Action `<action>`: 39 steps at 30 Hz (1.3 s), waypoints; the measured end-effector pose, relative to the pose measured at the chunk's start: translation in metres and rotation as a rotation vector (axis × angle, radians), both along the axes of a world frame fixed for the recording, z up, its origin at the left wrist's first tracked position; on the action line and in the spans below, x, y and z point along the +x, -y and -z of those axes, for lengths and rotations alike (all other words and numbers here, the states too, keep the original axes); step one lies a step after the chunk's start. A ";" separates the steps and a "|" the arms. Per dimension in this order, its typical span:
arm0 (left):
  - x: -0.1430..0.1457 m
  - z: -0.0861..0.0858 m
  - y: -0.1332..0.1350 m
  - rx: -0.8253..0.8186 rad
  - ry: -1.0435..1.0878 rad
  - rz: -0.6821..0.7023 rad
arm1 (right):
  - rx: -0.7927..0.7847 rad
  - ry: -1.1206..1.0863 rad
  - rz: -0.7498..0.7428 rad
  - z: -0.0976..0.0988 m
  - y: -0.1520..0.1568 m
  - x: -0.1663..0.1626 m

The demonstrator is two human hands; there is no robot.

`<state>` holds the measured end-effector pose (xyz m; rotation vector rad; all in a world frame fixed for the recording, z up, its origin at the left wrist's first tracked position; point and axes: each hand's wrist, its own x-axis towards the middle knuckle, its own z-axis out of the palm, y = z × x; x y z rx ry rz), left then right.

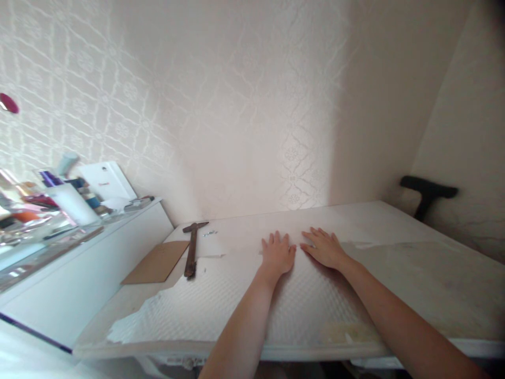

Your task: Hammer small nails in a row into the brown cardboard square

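My left hand (pixel 277 253) and my right hand (pixel 324 246) lie flat side by side on a white textured sheet (pixel 221 305) spread over a pale tabletop (pixel 394 221). All fingers are stretched out and hold nothing. The sheet has a torn, ragged left edge. A hammer (pixel 192 248) with a brown wooden handle lies on the table to the left of my left hand, head towards the wall. A few small nails (pixel 210 232) lie beside the hammer's head.
A brown cardboard piece (pixel 157 261) lies left of the hammer. A white shelf unit (pixel 98 247) on the left carries bottles, tubes and a white box. A black handle (pixel 427 193) stands against the wall at the right. Patterned wallpaper covers the wall behind.
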<state>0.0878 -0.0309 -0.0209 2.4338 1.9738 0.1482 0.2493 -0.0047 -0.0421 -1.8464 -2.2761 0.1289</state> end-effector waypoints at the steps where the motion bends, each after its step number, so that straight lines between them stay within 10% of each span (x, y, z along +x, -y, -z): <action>1: 0.000 0.000 0.000 0.001 0.002 0.001 | 0.001 0.000 -0.001 0.000 0.000 0.000; 39: 0.000 -0.002 0.001 -0.013 0.013 0.004 | -0.038 0.004 0.001 -0.005 0.001 -0.001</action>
